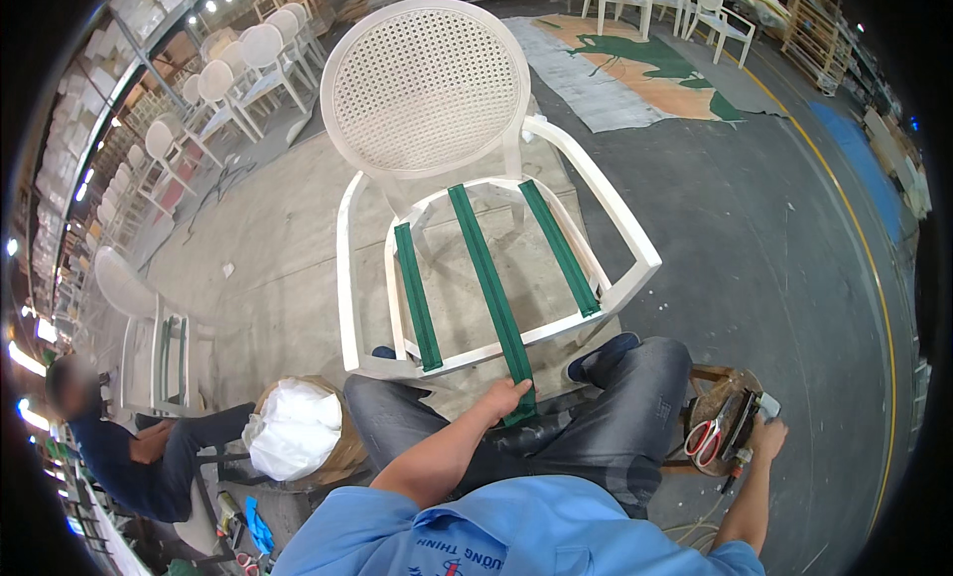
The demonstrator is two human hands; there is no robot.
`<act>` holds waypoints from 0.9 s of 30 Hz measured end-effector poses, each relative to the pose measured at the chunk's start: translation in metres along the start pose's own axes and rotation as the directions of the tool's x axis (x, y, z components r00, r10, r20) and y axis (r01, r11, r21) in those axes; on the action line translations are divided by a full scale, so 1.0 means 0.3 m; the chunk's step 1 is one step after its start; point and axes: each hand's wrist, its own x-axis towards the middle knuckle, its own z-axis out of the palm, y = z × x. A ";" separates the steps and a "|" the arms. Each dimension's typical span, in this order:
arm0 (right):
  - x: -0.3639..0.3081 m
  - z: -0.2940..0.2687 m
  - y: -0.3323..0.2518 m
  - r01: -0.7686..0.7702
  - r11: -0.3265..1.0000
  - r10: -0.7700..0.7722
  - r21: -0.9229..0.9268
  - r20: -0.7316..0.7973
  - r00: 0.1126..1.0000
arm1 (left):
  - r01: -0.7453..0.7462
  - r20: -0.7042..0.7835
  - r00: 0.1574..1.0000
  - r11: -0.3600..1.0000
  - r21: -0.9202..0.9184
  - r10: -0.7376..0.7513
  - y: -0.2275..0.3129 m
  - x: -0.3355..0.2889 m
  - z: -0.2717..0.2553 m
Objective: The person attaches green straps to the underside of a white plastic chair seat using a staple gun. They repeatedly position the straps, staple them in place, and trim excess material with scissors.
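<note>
At the front rail of the seat frame, our left hand [506, 392] pinches the free end of the middle green woven webbing strap [488, 278], fingers closed over it where it drops past the rail toward our lap. That strap runs back across the open seat of the white-painted wooden armchair with the round cane back [427, 89], between two shorter green straps [417, 296] already laid across. We judge the webbing light, limp and slightly stretchy, best held near its end and kept taut. Our right hand [766, 439] is wrapped around a dark staple-gun-like tool [747, 422] on a low wooden stool [717, 377], beside red-handled scissors [703, 439].
</note>
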 end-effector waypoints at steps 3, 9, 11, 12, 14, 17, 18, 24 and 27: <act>0.016 -0.110 -0.124 0.332 0.891 -0.192 0.309 -0.405 0.894 | -0.014 0.056 0.998 0.964 0.264 -0.001 -0.017 0.020 0.019; -0.482 -0.135 -0.980 0.424 0.308 -0.825 0.852 0.017 0.566 | 0.213 -0.014 0.970 0.818 0.535 -0.243 -0.060 0.019 -0.040; -0.615 0.071 -1.152 0.403 0.458 -0.880 0.792 0.338 0.335 | 0.152 0.061 0.974 0.833 0.532 -0.216 -0.080 0.050 -0.020; -0.701 0.135 -1.242 0.594 0.482 -0.869 0.644 0.440 0.229 | 0.139 0.074 0.976 0.852 0.506 -0.203 -0.106 0.045 -0.035; -0.707 0.335 -1.271 0.355 0.605 -0.786 0.713 0.606 0.122 | 0.000 0.177 0.978 0.847 0.531 -0.111 -0.058 0.082 0.026; -0.777 0.421 -1.320 0.114 0.630 -0.775 0.768 0.632 0.017 | -0.027 0.195 0.976 0.832 0.554 -0.098 -0.111 0.084 0.019; -0.779 0.433 -1.324 0.074 0.657 -0.752 0.751 0.659 -0.015 | -0.010 0.213 0.969 0.841 0.541 -0.126 -0.110 0.093 0.011; -0.816 0.397 -1.340 0.626 0.485 -0.782 0.611 0.623 -0.003 | 0.047 0.051 0.989 0.629 0.776 -0.136 -0.107 0.111 -0.022; -0.764 0.455 -1.300 0.681 0.499 -0.759 0.537 0.650 0.043 | -0.030 0.131 0.979 0.522 0.852 -0.156 0.079 0.045 -0.031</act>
